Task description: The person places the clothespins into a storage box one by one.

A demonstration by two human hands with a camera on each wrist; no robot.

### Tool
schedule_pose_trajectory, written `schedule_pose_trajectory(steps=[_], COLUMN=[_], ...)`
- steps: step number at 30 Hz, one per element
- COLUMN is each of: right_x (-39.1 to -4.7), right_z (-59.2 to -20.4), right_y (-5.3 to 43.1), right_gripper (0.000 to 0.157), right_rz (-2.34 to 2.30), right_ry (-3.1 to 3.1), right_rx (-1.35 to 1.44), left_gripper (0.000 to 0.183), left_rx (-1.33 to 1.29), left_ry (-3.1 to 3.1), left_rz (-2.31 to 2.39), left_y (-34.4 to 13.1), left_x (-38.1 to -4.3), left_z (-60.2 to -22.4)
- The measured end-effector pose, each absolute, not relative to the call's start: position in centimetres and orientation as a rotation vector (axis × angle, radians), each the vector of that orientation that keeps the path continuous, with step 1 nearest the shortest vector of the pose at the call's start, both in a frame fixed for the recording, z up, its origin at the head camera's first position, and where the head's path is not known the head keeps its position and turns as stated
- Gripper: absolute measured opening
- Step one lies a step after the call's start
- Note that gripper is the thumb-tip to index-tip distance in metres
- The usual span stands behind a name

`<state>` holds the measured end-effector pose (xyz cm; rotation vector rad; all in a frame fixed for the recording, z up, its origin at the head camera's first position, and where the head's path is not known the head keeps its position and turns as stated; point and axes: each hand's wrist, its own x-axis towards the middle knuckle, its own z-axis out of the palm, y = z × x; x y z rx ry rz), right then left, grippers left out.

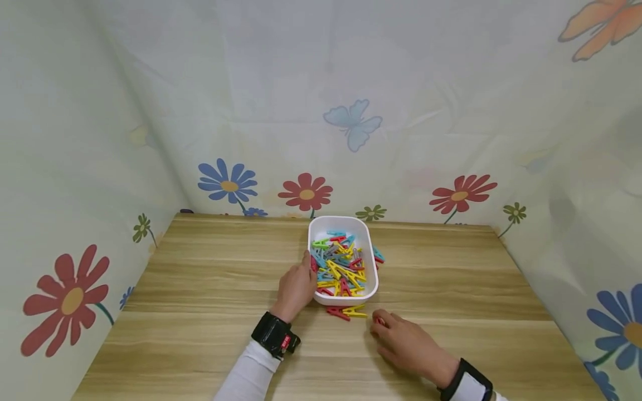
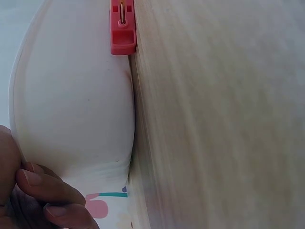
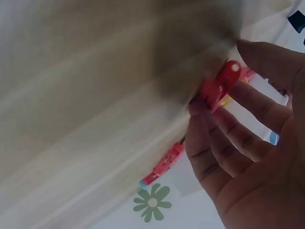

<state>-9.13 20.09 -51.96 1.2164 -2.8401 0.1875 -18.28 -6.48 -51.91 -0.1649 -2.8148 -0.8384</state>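
A white plastic container [image 1: 346, 301] holds many red, yellow, blue, green and grey clothespins [image 1: 342, 271]. My left hand [image 1: 295, 287] grips its left side, with curled fingers [image 2: 52, 183] at the wall and rim in the left wrist view. To the right of the container's front, my right hand [image 1: 408, 345] holds a red clothespin [image 3: 224, 83] at its fingertips, low over the table. A red clothespin [image 1: 338, 313] and a yellow clothespin [image 1: 355, 311] lie in front of the container.
Beside the container's right wall lies a blue clothespin [image 1: 378, 255], with a bit of red near it. The wooden table [image 1: 225, 267] meets a flower-printed cloth [image 1: 271, 111] at the back and both sides.
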Motion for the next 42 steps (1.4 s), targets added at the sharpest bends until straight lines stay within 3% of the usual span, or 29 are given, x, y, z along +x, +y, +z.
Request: schedule_pose_trajectory(steps=[3, 8, 14, 23, 31, 38, 42], right_x=[-9.1, -8.8, -10.2, -15.0, -19.7, -22.0, -22.6], right_z=[-52.1, -50.5, -45.9, -41.2, -41.6, -43.4, -44.4], right_y=[20.1, 19.9, 19.3, 17.2, 16.3, 16.1, 16.1], right_gripper=[0.012, 0.008, 0.017, 0.027, 0.025, 0.04, 0.056], right_rz=[0.224, 0.279, 0.364, 0.414, 0.46, 0.425, 0.455], right_ry=[-2.836, -2.826, -2.705, -2.498, -2.478, -2.518, -2.63], right_rx=[1.225, 1.195, 1.126, 1.129, 1.058, 0.985, 0.943], left_gripper=[0.056, 0.056, 0.055, 0.055, 0.055, 0.056, 0.055], left_rx=[-0.159, -0.161, -0.146, -0.17, -0.191, -0.187, -0.182], left_ry=[-2.815, -2.821, -2.823, -2.801, -2.804, -2.825, -2.823], left_rz=[-0.851, -0.853, -0.839, -0.831, -0.849, -0.851, -0.857], left_y=[-6.4, -6.3, -6.4, -6.7, -6.5, -6.6, -6.6], left_x=[-18.2, -18.2, -18.3, -18.4, -18.4, -18.4, -18.4], left_z=[-51.7, -51.8, -51.9, -52.1, -52.1, -52.1, -52.3])
